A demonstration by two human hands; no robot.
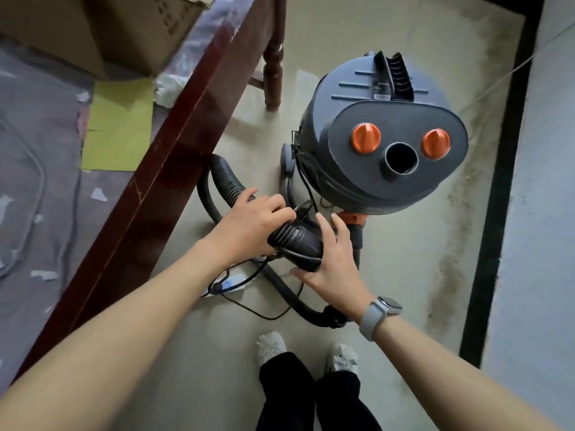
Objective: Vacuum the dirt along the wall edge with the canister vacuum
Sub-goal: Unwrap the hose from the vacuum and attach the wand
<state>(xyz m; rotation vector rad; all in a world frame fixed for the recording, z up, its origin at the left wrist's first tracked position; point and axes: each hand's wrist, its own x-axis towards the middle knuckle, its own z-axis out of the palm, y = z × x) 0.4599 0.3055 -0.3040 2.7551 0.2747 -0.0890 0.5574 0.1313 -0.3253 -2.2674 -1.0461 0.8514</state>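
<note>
1. Vacuum (pixel 382 132) stood on the floor (pixel 404 275), right of the table (pixel 174 144) and left of the wall (pixel 544 181).
2. Table leg (pixel 273 57) stood behind the vacuum, to its left.
3. Box (pixel 102 29) sat on the table's far end, with paper (pixel 121 126) lying in front of it.
4. Hose (pixel 227 181) looped on the floor between table and vacuum.
5. Left hand (pixel 249 222) and right hand (pixel 333 259) both gripped the hose end in front of the vacuum, left hand behind the right.
6. Power strip (pixel 230 283) lay on the floor below the hands, near the table.
7. Shoes (pixel 270 345) stood nearest the camera, in front of the hose.
</note>
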